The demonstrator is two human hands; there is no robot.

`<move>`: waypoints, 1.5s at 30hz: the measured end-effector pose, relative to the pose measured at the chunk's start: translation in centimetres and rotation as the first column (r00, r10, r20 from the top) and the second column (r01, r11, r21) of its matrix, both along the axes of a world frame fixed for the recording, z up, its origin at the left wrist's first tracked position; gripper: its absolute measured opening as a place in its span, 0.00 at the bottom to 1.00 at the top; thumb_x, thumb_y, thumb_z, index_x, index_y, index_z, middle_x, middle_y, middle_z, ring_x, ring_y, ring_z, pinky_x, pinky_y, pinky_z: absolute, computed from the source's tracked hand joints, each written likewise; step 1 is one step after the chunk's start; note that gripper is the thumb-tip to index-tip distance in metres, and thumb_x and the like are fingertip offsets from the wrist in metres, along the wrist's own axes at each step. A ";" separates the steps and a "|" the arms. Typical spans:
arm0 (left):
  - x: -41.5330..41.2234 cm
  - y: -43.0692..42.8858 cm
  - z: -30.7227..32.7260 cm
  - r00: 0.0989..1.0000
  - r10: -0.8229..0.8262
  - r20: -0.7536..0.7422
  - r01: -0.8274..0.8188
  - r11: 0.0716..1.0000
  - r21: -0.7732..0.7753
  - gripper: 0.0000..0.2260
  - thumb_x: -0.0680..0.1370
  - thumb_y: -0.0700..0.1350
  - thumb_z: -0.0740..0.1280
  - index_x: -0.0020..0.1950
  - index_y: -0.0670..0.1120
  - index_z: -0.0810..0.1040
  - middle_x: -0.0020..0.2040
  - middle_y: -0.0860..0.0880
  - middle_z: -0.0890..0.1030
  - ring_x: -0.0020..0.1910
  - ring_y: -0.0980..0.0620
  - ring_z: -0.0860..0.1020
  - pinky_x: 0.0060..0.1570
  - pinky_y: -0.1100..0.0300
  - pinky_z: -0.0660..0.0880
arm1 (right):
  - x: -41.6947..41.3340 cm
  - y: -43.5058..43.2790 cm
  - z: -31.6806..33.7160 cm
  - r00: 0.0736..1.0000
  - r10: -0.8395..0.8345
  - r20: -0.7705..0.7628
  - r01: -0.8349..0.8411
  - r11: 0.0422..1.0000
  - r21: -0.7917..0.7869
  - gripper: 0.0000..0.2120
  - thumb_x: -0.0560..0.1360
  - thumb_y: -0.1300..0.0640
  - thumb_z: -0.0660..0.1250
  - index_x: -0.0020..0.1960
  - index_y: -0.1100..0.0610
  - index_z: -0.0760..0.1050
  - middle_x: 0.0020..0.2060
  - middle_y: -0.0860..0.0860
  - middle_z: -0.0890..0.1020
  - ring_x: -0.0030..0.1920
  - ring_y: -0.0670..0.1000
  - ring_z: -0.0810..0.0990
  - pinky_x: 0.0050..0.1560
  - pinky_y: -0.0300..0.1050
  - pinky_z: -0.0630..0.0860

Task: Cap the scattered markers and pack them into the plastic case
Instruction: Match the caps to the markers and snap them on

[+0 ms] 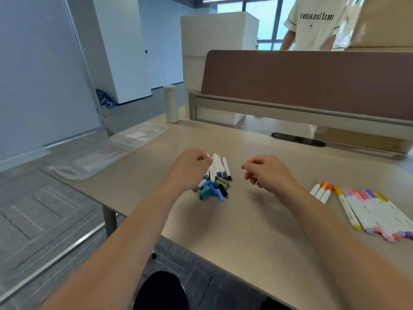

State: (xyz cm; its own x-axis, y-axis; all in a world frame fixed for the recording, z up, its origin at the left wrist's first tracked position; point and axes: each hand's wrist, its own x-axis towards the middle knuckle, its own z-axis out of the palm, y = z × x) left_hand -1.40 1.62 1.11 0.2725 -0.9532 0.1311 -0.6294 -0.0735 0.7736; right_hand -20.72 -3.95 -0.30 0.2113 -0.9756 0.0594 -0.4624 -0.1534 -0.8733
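A heap of white-barrelled markers and loose blue, green and black caps (215,183) lies mid-table. My left hand (190,167) hovers at the heap's left side, its curled fingers pinching the far end of a white marker (216,163). My right hand (267,172) hangs just right of the heap with its fingers curled, and I see nothing in it. To the right, a row of capped markers (371,210) in yellow, pink, orange and purple lies side by side, with three more capped markers (321,191) beside it. The clear plastic case (93,163) lies open at the table's left edge.
A pale cylindrical bottle (171,104) stands at the far left of the table (245,231). A brown divider panel (312,83) closes the back, with a black cable slot (298,139) in front of it. A person in a white T-shirt (317,23) stands behind the divider.
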 end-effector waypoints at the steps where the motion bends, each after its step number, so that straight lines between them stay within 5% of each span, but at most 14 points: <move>1: 0.7 -0.5 -0.2 1.000 -0.005 0.006 0.005 1.000 0.008 0.10 0.80 0.47 0.62 0.49 0.44 0.81 0.44 0.43 0.82 0.36 0.50 0.77 0.34 0.59 0.74 | 0.8 -0.9 -0.3 0.999 -0.005 -0.044 0.004 1.000 -0.013 0.08 0.78 0.56 0.66 0.44 0.57 0.82 0.34 0.51 0.83 0.32 0.49 0.76 0.36 0.44 0.73; 9: 4.2 -6.3 -2.3 0.993 -0.092 0.071 0.092 0.996 0.003 0.07 0.80 0.49 0.63 0.48 0.50 0.78 0.44 0.54 0.79 0.40 0.59 0.75 0.34 0.64 0.66 | 4.8 -7.0 -2.3 0.947 -0.053 -0.318 0.032 0.997 -0.071 0.07 0.78 0.57 0.66 0.44 0.54 0.81 0.35 0.49 0.81 0.33 0.48 0.77 0.30 0.40 0.69; 16: 4.8 -8.8 -2.9 0.989 -0.132 0.064 0.131 0.991 0.019 0.07 0.80 0.50 0.63 0.49 0.50 0.79 0.44 0.53 0.80 0.42 0.56 0.77 0.36 0.63 0.68 | 7.0 -8.6 -2.8 0.875 -0.022 -0.483 -0.012 0.998 -0.067 0.13 0.76 0.47 0.69 0.41 0.56 0.79 0.36 0.53 0.81 0.38 0.52 0.79 0.43 0.52 0.78; 22: 4.2 -9.5 -2.6 0.981 -0.152 0.120 0.148 0.988 0.039 0.09 0.81 0.50 0.63 0.51 0.48 0.80 0.46 0.51 0.80 0.43 0.55 0.77 0.40 0.60 0.72 | 8.7 -8.4 -2.0 0.783 0.020 -0.622 -0.042 0.999 -0.021 0.15 0.75 0.45 0.68 0.41 0.57 0.79 0.33 0.53 0.79 0.34 0.51 0.77 0.40 0.52 0.78; 26: 3.9 -9.0 -2.7 0.975 -0.181 0.128 0.176 0.983 0.052 0.06 0.81 0.49 0.63 0.48 0.50 0.78 0.42 0.53 0.79 0.39 0.57 0.76 0.33 0.64 0.67 | 9.4 -7.9 -1.3 0.703 -0.014 -0.711 -0.002 1.000 -0.021 0.12 0.73 0.49 0.68 0.36 0.56 0.74 0.29 0.50 0.74 0.30 0.50 0.73 0.32 0.44 0.69; 32: 3.9 -7.8 -2.8 0.975 -0.189 0.113 0.187 0.982 0.035 0.07 0.80 0.48 0.63 0.44 0.50 0.77 0.39 0.53 0.77 0.37 0.56 0.75 0.34 0.61 0.67 | 9.9 -7.6 -0.5 0.710 -0.038 -0.704 0.055 0.999 0.001 0.12 0.74 0.54 0.66 0.34 0.55 0.69 0.28 0.49 0.71 0.30 0.50 0.70 0.31 0.43 0.66; 37: 3.2 -7.0 -2.3 0.940 -0.226 0.255 0.219 0.974 0.056 0.04 0.80 0.49 0.65 0.48 0.51 0.78 0.45 0.53 0.79 0.42 0.57 0.76 0.39 0.61 0.70 | 7.7 -7.4 0.6 0.828 -0.040 -0.559 0.090 0.994 0.062 0.14 0.75 0.53 0.67 0.34 0.57 0.70 0.29 0.51 0.72 0.30 0.51 0.71 0.33 0.43 0.69; 41: 2.0 -7.1 -1.6 0.800 -0.322 0.507 0.286 0.946 0.149 0.07 0.79 0.45 0.63 0.46 0.49 0.81 0.47 0.51 0.80 0.46 0.51 0.78 0.47 0.57 0.76 | 4.7 -6.4 1.8 0.862 -0.044 -0.504 0.100 0.991 0.084 0.13 0.75 0.55 0.67 0.36 0.61 0.71 0.31 0.53 0.70 0.29 0.51 0.67 0.29 0.43 0.64; 45: 1.1 -7.3 -1.4 0.694 -0.435 0.574 0.380 0.898 0.222 0.07 0.79 0.44 0.65 0.46 0.50 0.82 0.48 0.52 0.80 0.48 0.52 0.77 0.47 0.58 0.73 | 2.9 -5.2 2.1 0.871 -0.011 -0.491 0.068 0.993 0.099 0.09 0.75 0.56 0.66 0.40 0.62 0.74 0.35 0.56 0.72 0.31 0.53 0.68 0.30 0.41 0.64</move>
State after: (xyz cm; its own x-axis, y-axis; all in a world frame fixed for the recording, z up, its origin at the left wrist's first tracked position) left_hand -0.31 -5.69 -0.28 -0.2532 -0.9662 0.0484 -0.9378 0.2575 0.2327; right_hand -17.84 -9.15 1.84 0.1469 -0.9779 -0.1485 -0.8381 -0.0433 -0.5438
